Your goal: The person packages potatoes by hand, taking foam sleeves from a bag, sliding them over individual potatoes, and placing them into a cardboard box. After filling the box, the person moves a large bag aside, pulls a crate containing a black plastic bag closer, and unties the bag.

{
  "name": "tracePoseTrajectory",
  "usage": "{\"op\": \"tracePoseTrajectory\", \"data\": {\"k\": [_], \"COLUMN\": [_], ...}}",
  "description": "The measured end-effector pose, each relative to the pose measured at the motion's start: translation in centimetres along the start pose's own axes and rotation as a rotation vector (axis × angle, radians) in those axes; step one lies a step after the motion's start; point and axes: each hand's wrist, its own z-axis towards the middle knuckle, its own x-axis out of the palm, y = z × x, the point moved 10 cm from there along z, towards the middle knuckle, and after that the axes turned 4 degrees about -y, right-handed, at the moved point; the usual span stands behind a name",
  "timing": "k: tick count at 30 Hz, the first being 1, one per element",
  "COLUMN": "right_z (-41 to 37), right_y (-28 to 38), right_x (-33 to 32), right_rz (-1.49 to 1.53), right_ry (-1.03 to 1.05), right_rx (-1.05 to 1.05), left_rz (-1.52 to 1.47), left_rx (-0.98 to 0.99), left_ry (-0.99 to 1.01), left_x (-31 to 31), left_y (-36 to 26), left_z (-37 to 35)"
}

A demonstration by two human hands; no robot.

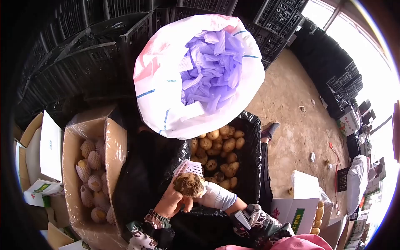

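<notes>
Over the near end of a crate lined with black plastic film (252, 160), we've got one round, brown, soil-stained potato (188, 186), with a pale pink mesh foam net (188, 167) against its far side. Our bare left hand (171, 201) is clamped on the potato from the left, fingers curled under it. Our white-gloved right hand (216, 196) sits against the right side; fingertips hidden, so we can't tell whether that grip is pinching the net or just bracing. Also unclear from here how deep the potato sits in the mesh.

To do this well, we'd say: steady the potato with the left, spread the net's mouth with the right, ease it over evenly. No yanking; thin foam would probably tear. Soil could snag, so a quick wipe helps. Purple foam sleeves (212, 62) sit in the white woven sack (160, 62) at the crate's far end; netted potatoes (95, 159) lie in the tall brown cardboard carton (116, 146) on our left.
</notes>
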Motion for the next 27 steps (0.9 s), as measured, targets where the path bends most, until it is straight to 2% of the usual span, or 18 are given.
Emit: {"op": "tracePoseTrajectory", "data": {"k": [1,3,5,6,7,9,11,12,13,14,15,17,20,21,23,25,26,27], "right_z": [0.7,1.5,2.8,3.6,5.1,8.3,13.2,15.5,18.6,20.4,21.7,20.7,15.2,13.2,9.5,6.9,5.9,5.3], "right_y": [0.1,0.4,6.5,8.9,11.2,17.5,17.4,16.3,12.6,8.8,5.1,6.8,14.7,16.5,15.6,14.5,13.4,11.9], "right_x": [-0.7,-2.0,-5.1,-5.0,-2.1,-3.2,-12.0,-16.0,-19.8,-23.0,-25.5,-24.1,-20.7,-17.6,-10.5,-5.0,-4.4,-4.2], "right_rz": [0.306,0.986,0.543,0.19,0.008,-0.738,-1.046,-1.366,-1.733,-1.903,-1.882,-1.798,-1.211,-1.083,-0.847,-0.798,-0.742,-0.678], "right_ry": [-0.083,-0.35,-0.514,-0.449,-0.114,-0.163,-0.526,-0.595,-0.534,-0.371,-0.299,-0.179,-0.58,-0.531,-0.191,0.023,-0.008,-0.028], "right_rx": [0.119,0.267,0.189,0.113,0.06,-0.328,-0.417,-0.351,-0.008,0.16,0.141,0.096,-0.53,-0.506,-0.336,-0.295,-0.277,-0.188], "left_rz": [-0.087,0.085,0.246,0.471,0.47,0.339,0.168,-0.033,-0.236,-0.32,-0.295,-0.134,0.429,0.629,0.918,1.074,1.263,1.25], "left_rx": [-0.02,0.102,0.229,0.255,0.376,0.515,0.56,0.716,0.871,0.881,0.886,0.779,0.66,0.631,0.842,0.803,0.704,0.598], "left_ry": [0.036,-0.152,-0.345,-0.574,-0.656,-0.747,-0.687,-0.671,-0.648,-0.549,-0.516,-0.481,-0.531,-0.54,-0.5,-0.381,-0.264,-0.282], "left_x": [0.3,-1.3,-2.4,-3.3,-4.7,-6.9,-11.8,-12.7,-13.3,-12.4,-10.4,-7.6,-5.0,-3.8,1.6,3.9,4.4,3.5], "left_y": [0.2,-2.0,-5.0,-6.8,-7.6,-9.0,-10.1,-11.6,-13.2,-15.0,-16.1,-15.6,-13.4,-12.7,-13.3,-12.0,-11.1,-10.3], "left_z": [-0.1,0.0,-0.3,-1.0,-1.7,-3.3,-5.2,-6.0,-6.9,-7.0,-6.6,-5.0,-3.4,-2.9,-2.4,-0.9,0.2,0.5]}}
